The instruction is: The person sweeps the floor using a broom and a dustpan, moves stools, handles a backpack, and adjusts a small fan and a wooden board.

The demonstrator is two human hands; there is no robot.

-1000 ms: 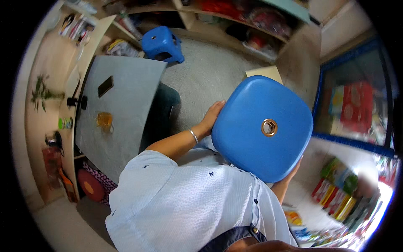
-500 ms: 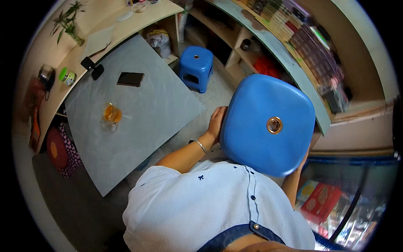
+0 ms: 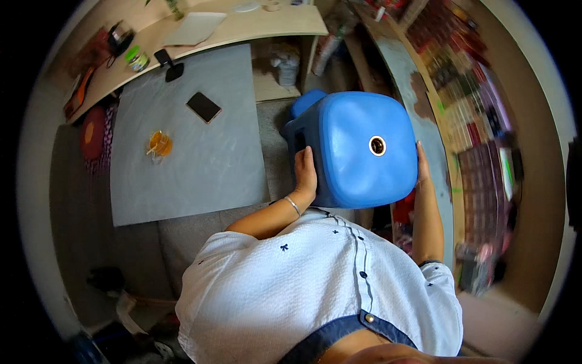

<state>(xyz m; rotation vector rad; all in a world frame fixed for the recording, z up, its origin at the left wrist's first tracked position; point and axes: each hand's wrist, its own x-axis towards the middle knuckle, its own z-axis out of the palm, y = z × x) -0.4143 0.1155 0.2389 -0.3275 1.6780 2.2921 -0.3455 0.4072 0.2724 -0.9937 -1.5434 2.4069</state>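
Observation:
A blue plastic stool [image 3: 357,176] is held up in front of my chest, its square, rounded seat facing me and a gold-rimmed hole near the seat's middle. My left hand [image 3: 306,173] presses against its left side, the thumb up along the edge and a bracelet on the wrist. At the right edge of the seat is my right hand [image 3: 422,167], most of its fingers hidden behind the stool. A second blue stool [image 3: 307,102] peeks out behind the held one, largely covered by it.
To the left is a grey table [image 3: 188,176] with a smartphone [image 3: 204,107], a glass cup of amber drink [image 3: 160,144] and a black stand [image 3: 172,70]. A pale wooden counter [image 3: 267,25] curves along the back. Shelves with stacked goods [image 3: 479,164] line the right side.
My view has turned to the right. The held stool has tipped so its left side shows, and it now covers most of the second stool. Both hands keep their hold.

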